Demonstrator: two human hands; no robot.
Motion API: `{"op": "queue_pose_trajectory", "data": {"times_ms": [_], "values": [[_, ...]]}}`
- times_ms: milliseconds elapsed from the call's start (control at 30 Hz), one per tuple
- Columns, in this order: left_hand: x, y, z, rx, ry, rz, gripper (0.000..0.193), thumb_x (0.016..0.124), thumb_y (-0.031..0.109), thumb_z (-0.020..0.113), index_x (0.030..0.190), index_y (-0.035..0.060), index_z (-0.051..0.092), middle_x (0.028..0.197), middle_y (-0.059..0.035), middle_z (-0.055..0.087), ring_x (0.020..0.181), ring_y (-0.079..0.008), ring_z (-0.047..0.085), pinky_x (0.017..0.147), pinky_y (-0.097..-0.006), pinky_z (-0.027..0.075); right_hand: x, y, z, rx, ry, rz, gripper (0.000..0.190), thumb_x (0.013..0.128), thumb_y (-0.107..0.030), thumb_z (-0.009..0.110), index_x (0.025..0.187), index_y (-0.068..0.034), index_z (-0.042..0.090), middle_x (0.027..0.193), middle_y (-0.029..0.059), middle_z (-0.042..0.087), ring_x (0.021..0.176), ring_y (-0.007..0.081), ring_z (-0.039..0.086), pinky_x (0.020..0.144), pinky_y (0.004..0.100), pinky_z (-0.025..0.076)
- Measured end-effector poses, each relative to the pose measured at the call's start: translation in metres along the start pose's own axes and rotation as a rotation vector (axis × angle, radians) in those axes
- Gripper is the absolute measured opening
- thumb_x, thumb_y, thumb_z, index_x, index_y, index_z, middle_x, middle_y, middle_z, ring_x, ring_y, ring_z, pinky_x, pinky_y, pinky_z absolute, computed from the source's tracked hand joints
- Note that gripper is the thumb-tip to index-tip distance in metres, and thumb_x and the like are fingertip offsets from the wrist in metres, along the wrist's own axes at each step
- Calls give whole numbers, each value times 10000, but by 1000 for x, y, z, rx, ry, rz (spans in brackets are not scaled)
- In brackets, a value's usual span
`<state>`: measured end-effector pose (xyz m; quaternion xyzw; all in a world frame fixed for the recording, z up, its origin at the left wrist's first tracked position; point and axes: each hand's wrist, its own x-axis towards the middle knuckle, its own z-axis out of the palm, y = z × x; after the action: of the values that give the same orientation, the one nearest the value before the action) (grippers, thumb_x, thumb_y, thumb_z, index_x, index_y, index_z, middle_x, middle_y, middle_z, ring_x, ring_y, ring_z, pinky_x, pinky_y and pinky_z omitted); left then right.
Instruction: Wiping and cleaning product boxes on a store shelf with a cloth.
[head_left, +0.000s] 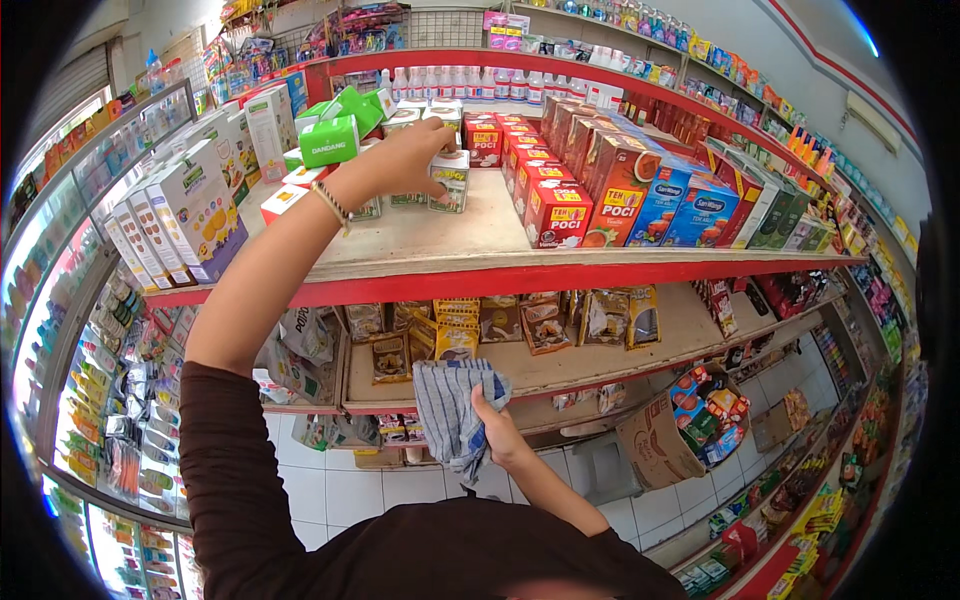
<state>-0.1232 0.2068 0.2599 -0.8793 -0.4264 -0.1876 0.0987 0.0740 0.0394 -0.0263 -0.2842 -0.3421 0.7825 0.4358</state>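
My left hand (415, 160) reaches over the top shelf board (420, 247), with a beaded bracelet on its wrist. Its thumb lies against the front of a small white-and-green box (452, 180), and the curled fingers are at the top of that box. Similar small boxes (401, 120) stand behind and beside it. Green Dandang boxes (330, 141) are piled loosely to the left of the hand. Low before my body, my right hand (496, 427) grips a bunched blue-and-grey striped cloth (454, 409), thumb on top.
Red Teh Poci boxes (556, 214) and blue Sari Wangi boxes (701, 210) line the shelf's right side. Tall white cartons (191, 214) stand at its left end. Coffee packets (457, 330) lie on the shelf below. A filled cardboard box (660, 442) and a grey plastic stool (604, 469) are at lower right.
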Motion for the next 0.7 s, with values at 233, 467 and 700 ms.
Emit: {"op": "queue_pose_trajectory", "data": {"times_ms": [233, 467, 700], "values": [[-5, 16, 9, 176, 99, 49, 616, 590, 288, 787, 1132, 145, 530, 1121, -62, 514, 1109, -260, 455, 910, -489, 313, 3, 6, -6, 6, 21, -5, 544, 897, -385, 514, 1270, -6, 403, 1266, 53, 461, 1148, 136, 424, 981, 292, 317], [-6, 17, 8, 199, 36, -19, 588, 612, 253, 776, 1143, 175, 536, 1102, -38, 532, 1125, -240, 446, 902, -471, 298, 0, -2, 2, -7, 54, -6, 531, 905, -371, 504, 1277, -8, 393, 1267, 58, 463, 1147, 138, 425, 982, 289, 316], [-2, 10, 13, 229, 40, -14, 572, 613, 251, 776, 1130, 175, 542, 1092, -29, 536, 1123, -230, 443, 886, -469, 290, 2, -2, 2, -10, 34, 7, 522, 909, -364, 498, 1275, -7, 395, 1262, 52, 466, 1144, 135, 427, 983, 286, 313]]}}
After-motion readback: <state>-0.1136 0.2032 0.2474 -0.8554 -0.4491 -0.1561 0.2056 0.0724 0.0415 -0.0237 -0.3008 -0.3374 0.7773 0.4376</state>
